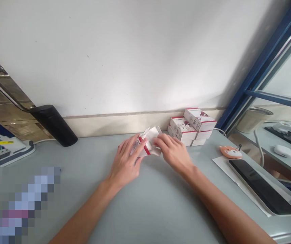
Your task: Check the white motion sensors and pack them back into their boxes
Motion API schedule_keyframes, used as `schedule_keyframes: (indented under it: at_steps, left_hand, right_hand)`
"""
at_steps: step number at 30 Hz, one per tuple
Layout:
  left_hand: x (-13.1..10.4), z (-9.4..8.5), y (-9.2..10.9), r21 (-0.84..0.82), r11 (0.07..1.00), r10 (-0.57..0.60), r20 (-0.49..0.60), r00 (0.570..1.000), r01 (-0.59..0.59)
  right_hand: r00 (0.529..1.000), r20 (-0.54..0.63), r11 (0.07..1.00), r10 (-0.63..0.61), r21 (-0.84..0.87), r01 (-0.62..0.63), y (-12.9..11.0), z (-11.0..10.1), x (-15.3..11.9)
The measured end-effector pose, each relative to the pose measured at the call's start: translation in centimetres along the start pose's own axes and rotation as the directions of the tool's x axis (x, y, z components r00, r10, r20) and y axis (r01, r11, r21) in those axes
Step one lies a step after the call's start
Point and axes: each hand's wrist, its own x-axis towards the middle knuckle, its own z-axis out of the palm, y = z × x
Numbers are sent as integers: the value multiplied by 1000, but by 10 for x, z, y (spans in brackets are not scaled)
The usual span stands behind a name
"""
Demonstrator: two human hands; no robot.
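Head view shows two bare hands on a grey table (158,203), close to a white wall. Between them is a small white box with a red stripe (147,144). It sits near the back edge of the table, and its top flap is up. The left hand (127,162) has its fingers curled around the left side of the box and grips it. The right hand (172,150) lies on the right side of the box, with its fingers bent and pressing on it. Just to the right of the hands is a pile of boxes of the same kind (192,127), stacked against the wall. Further right a dark phone (261,186) lies on a sheet of white paper, with a little orange fox-face charm (230,151) beside it. A black handle (54,123) rests on the table at the left
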Motion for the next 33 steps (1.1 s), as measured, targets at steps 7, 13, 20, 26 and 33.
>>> schedule_keyframes:
  at_steps: [7, 13, 20, 26, 33]
  left_hand:
    - [-4, -9, -28, 73, 995, -85, 168, 982, 74]
    - [-1, -17, -23, -128, 977, -142, 204, 969, 170]
    - [5, -4, 53, -721, -64, -515, 616, 596, 690]
    - [7, -1, 35, -623, -418, -347, 782, 517, 662]
    - [3, -4, 28, -516, -558, -92, 817, 570, 650]
  right_hand:
    - [749, -77, 594, 658, 664, -454, 25, -11, -6]
    - [526, 237, 69, 817, 865, -497, 23, -2, -3]
    - [600, 322, -59, 732, 908, -416, -4, -9, 2]
    - [776, 370, 243, 511, 804, -543, -9, -25, 6]
    - [681, 304, 115, 666, 861, -496, -3, -35, 15]
